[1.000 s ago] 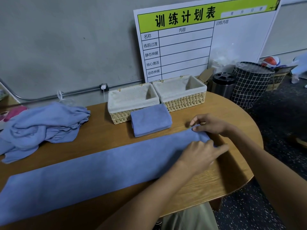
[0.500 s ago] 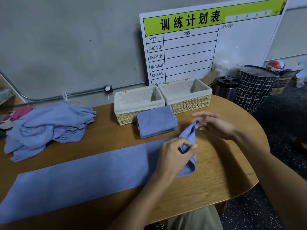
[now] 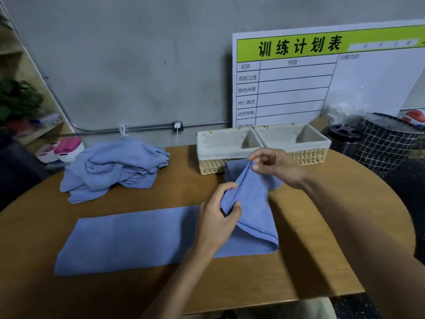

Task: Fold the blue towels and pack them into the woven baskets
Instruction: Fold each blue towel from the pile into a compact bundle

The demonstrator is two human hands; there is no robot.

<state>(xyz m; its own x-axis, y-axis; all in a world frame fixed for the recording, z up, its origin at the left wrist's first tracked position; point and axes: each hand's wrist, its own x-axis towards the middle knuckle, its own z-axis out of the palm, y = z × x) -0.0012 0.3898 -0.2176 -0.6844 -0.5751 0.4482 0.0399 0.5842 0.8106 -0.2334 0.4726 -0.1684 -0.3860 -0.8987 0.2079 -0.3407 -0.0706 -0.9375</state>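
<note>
A long blue towel [image 3: 128,238] lies flat across the wooden table [image 3: 322,249], folded into a narrow strip. Its right end is lifted off the table. My left hand [image 3: 218,217] pinches the near corner of that end, and my right hand [image 3: 273,166] pinches the far corner higher up. A folded blue towel [image 3: 232,169] lies behind my hands, mostly hidden, in front of two woven baskets: the left basket [image 3: 220,146] and the right basket [image 3: 296,139], both with white liners and nothing visible inside. A heap of unfolded blue towels [image 3: 115,169] sits at the back left.
A planning board [image 3: 322,79] leans on the wall behind the baskets. A black bin [image 3: 342,139] and a checked hamper [image 3: 386,143] stand right of the table. Pink and white items [image 3: 62,149] lie left of the heap. The table's curved edge runs at right.
Both hands have lifted the towel's right end off the table and carried it leftward over the strip. The camera has swung left, so the baskets now appear further right.
</note>
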